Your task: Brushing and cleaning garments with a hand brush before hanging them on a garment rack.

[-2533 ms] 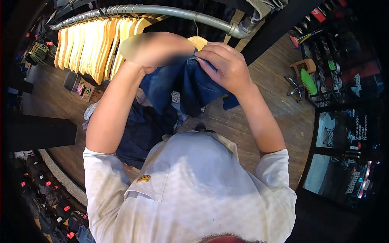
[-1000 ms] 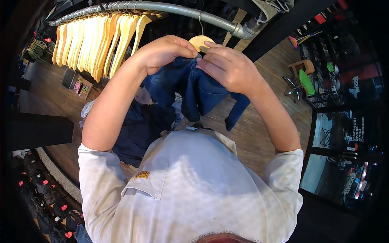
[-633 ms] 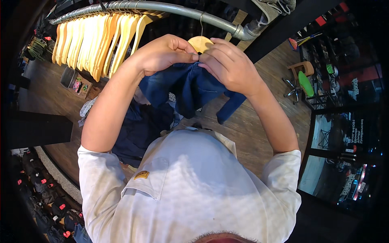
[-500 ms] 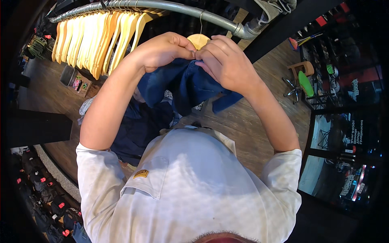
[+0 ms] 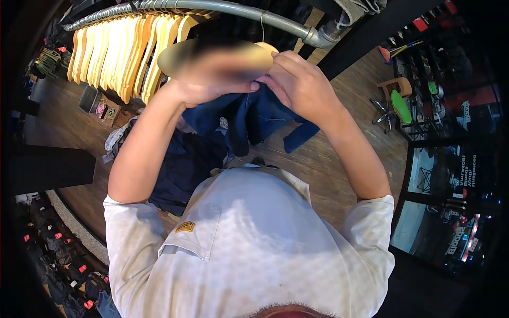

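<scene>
By rail (image 5: 275,19) | L hand (image 5: 214,71), R hand (image 5: 299,82) @ denim (image 5: 257,119) edge | flr (image 5: 355,106) R

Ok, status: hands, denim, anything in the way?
Left hand mostly blurred, at blue denim garment. Right hand there too, grip unclear. Wooden hanger just beyond, partly covered.

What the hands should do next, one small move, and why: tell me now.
Probably a light downward tug on the blue denim garment, as a check. The left hand and right hand come together at its top edge, just below the wooden hanger hooked on the metal rail; its cloth hangs down, but the hands and the blur hide whether it is fastened.
</scene>
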The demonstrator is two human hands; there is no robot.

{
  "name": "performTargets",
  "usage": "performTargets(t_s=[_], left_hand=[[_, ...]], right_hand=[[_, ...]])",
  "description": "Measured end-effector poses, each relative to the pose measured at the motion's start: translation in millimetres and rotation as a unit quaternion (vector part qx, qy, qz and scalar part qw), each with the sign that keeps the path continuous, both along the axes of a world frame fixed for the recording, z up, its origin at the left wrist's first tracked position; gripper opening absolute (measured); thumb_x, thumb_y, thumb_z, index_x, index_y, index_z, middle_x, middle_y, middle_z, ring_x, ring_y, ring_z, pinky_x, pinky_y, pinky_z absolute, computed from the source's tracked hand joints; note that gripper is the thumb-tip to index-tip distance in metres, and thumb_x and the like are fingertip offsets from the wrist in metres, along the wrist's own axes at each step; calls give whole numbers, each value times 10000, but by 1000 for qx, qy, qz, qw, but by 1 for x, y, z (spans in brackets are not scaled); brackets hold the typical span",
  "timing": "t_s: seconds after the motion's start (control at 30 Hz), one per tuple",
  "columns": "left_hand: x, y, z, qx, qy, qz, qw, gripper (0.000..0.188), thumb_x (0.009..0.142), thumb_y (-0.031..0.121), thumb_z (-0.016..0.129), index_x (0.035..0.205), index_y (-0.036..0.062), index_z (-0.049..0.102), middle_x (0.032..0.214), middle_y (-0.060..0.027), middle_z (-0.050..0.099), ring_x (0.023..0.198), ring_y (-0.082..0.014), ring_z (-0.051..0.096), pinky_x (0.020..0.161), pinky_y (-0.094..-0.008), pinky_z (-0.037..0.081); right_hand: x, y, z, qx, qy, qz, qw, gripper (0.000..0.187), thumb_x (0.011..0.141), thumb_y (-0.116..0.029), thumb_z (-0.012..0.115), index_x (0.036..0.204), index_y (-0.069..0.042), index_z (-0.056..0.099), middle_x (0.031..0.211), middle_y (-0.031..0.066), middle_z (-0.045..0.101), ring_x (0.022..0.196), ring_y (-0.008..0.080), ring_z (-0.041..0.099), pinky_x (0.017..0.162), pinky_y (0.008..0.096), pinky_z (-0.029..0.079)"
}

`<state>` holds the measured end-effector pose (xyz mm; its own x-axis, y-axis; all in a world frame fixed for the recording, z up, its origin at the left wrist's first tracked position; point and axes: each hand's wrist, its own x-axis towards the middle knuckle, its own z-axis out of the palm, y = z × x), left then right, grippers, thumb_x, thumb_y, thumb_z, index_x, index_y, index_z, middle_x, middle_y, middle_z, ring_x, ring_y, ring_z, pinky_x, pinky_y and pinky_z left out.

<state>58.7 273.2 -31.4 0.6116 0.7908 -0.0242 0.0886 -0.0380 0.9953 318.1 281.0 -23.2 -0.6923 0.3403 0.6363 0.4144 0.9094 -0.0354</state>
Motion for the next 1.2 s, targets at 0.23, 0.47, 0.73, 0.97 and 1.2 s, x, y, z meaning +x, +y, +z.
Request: performTargets(t_s=[0.23,0.47,0.73,0.97,1.2], left_hand=[[-1,-10,-7,28,-17,52,998,224,1029,-21,767,1253,-16,782,1118,-28,795,1059,-81,704,990,-246,548],[-8,1,-3,18,-43,18,999,198,1028,30,795,1211,-44,799,1051,-40,801,1014,-81,705,926,-242,549],[-5,1,5,29,-14,18,999,269,979,9,848,1237,-39,787,1087,-50,802,1004,-87,718,936,-258,569],[-4,-1,4,46,-32,56,997,271,962,-6,862,1215,-39,771,1048,-45,789,988,-97,717,922,-271,578],[-8,-2,3,84,29,68,994,260,954,-14,862,1197,-13,770,1021,-44,788,1004,-89,707,935,-272,565]], right_hand=[[-3,2,-2,-50,28,12,998,190,942,-103,832,1099,-23,760,1044,135,735,1021,362,723,916,441,612],[2,1,-1,-270,68,29,960,218,985,-51,829,1187,1,764,1096,126,748,1023,277,750,1014,339,580],[7,5,-6,-305,70,28,949,222,1012,-73,803,1218,-4,754,1152,129,745,1047,284,715,964,382,558],[3,5,-6,-282,34,1,959,231,1049,-129,758,1249,-15,736,1200,142,755,1147,307,649,1064,420,483],[1,7,-11,-353,34,-10,935,233,1072,-152,756,1262,-17,742,1210,140,772,1094,276,725,1196,410,419]])
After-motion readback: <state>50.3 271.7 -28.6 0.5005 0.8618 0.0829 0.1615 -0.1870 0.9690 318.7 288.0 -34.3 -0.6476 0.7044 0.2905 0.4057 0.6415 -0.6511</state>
